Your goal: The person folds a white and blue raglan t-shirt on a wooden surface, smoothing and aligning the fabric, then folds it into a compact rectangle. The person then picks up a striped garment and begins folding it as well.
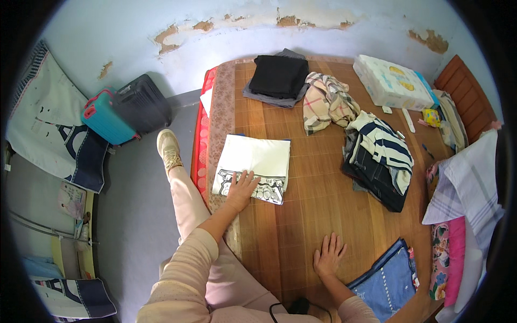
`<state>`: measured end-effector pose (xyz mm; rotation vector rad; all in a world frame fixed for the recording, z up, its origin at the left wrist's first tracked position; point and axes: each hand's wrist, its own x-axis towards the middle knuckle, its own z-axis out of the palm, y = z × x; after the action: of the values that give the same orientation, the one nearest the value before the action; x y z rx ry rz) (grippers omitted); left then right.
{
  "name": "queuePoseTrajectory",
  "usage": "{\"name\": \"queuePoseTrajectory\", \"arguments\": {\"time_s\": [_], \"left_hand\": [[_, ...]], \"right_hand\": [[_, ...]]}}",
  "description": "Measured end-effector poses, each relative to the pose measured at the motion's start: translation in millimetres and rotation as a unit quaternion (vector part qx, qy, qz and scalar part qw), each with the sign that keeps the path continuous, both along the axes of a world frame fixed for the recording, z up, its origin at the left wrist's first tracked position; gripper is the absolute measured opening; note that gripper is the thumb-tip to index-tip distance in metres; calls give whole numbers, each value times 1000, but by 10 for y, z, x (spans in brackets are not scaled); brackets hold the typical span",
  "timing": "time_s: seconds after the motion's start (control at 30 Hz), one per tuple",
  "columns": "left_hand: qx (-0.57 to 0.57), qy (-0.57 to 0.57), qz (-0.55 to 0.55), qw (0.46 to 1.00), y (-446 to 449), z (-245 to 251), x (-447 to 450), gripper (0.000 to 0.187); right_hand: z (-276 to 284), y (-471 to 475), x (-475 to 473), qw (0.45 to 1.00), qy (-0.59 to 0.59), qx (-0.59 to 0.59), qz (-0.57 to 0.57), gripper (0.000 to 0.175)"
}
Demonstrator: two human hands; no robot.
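My left hand [243,190] lies flat, fingers spread, on the lower part of a folded white printed garment [254,155]. That garment rests near the left edge of a bed covered with a brown bamboo-slat mat [282,242]. Palm down on the bare mat, my right hand [329,256] holds nothing and its fingers are apart. Folded blue denim [383,278] with white dots lies to the right of my right forearm. Farther right of the hands is a pile of dark jeans [369,171] with a navy-and-white striped garment [381,139] on top.
Folded black clothing [278,76] and a crumpled beige plaid garment [327,101] lie at the far side. A wrapped tissue pack [394,80] stands by the wooden headboard [466,89]. Teal [109,117] and black suitcases [143,103] stand on the floor. Pink pillows [456,258] line the right.
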<state>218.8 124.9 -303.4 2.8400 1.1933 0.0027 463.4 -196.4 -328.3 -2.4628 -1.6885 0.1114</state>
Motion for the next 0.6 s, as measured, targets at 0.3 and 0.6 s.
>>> {"name": "queuePoseTrajectory", "arguments": {"time_s": [0.3,0.6], "left_hand": [[-25,71,-33,997,-345,212,88,62],[-182,-153,43,970,-327,551,13,45]], "right_hand": [[12,11,-15,1000,-12,5,7,65],[-40,8,20,1000,-12,3,0,65]]}}
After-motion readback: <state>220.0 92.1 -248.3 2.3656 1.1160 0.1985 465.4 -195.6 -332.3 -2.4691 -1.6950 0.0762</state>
